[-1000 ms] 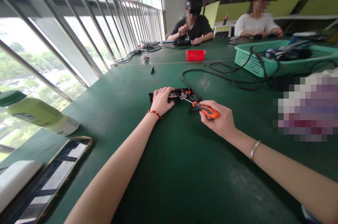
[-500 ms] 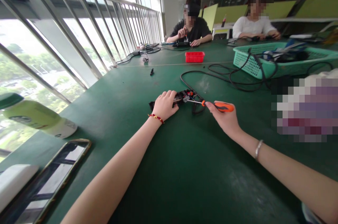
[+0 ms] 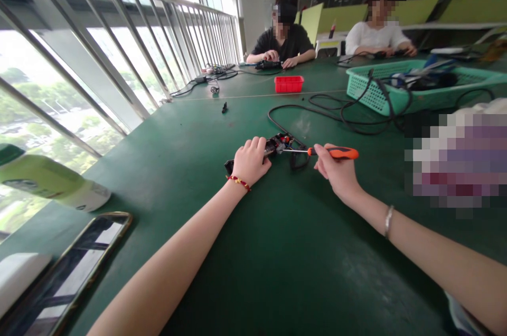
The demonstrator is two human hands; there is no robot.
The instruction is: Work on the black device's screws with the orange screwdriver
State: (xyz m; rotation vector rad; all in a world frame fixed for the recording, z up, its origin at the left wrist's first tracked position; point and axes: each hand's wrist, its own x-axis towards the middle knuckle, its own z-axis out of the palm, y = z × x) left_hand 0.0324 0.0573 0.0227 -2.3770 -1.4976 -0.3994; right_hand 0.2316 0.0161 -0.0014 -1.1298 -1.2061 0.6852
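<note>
My left hand is wrapped over a black corded device lying on the green table, whose inner parts and coloured wires show at its right end. What kind of device it is cannot be made out. In my right hand is a screwdriver with an orange and black handle. Its thin metal shaft points left, and the tip is at the device's exposed right end; whether it touches a screw is too small to tell. A black cable runs from the device toward the back right.
A small red bin and a small black piece lie beyond my hands. At right stand a green basket of cables and a blurred bag. A phone and a bottle lie at left. Two people sit across.
The screwdriver now lies flatter, its handle slightly farther right, and my right-hand fingers have shifted on it. My left hand still holds the device. The person in black has lowered a hand.
</note>
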